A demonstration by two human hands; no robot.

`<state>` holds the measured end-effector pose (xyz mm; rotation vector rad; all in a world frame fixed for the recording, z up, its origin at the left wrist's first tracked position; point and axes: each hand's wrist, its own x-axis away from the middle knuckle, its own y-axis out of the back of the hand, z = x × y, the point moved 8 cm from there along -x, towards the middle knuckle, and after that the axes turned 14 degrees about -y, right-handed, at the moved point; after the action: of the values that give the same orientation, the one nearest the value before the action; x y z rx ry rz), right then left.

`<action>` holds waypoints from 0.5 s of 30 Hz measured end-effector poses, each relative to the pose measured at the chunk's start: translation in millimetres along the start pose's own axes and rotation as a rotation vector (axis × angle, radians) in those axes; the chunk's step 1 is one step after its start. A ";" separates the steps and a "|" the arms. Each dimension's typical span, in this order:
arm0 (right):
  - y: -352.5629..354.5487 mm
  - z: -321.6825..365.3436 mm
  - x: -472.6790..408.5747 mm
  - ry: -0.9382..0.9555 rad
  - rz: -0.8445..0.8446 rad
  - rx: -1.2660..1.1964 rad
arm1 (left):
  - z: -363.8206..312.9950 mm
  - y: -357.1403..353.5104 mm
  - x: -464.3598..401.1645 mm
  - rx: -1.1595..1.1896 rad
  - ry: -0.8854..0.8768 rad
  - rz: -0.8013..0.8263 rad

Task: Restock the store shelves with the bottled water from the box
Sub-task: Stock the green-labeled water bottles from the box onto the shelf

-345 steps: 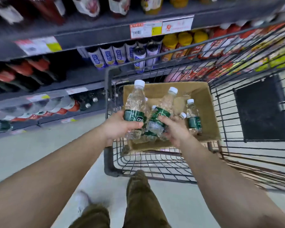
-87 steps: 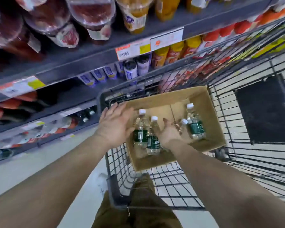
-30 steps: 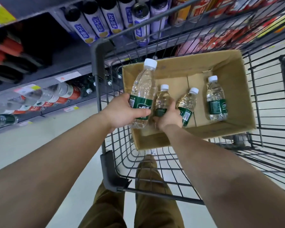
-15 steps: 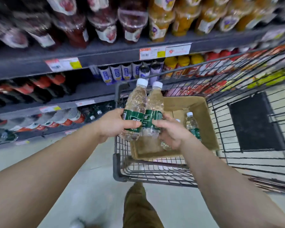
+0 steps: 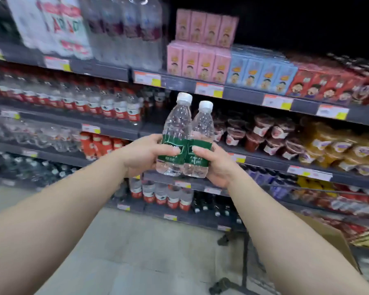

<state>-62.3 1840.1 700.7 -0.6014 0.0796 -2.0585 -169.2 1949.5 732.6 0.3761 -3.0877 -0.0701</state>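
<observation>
Both hands (image 5: 146,155) grip btls (image 5: 175,133), shelves (image 5: 243,94) ahead.

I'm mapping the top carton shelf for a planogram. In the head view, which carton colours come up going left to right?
Pink cartons → blue cartons → red cartons. All stand side by side on the same shelf, above the two held bottles.

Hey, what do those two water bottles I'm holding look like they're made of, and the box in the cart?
Water bottles: clear glossy plastic, likely; shelves show through, ribbed walls, white caps, green film labels. Box: matte brown cardboard, probably corrugated, though blurred.
</observation>
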 end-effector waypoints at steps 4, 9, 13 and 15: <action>-129.1 33.7 -31.1 0.059 0.085 0.048 | -40.0 113.2 75.5 0.024 -0.075 -0.244; -256.4 44.3 -76.1 0.031 0.228 0.112 | -51.9 205.5 144.7 0.129 -0.141 -0.415; -326.3 35.9 -119.2 -0.010 0.325 0.203 | -42.6 272.8 173.5 0.141 -0.161 -0.552; -360.5 29.5 -144.2 -0.006 0.399 0.266 | -36.3 303.9 179.8 0.055 -0.150 -0.606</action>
<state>-272.5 2159.1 775.8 -0.3898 -0.0722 -1.6447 -415.0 2199.5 787.9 1.3463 -2.9896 -0.0267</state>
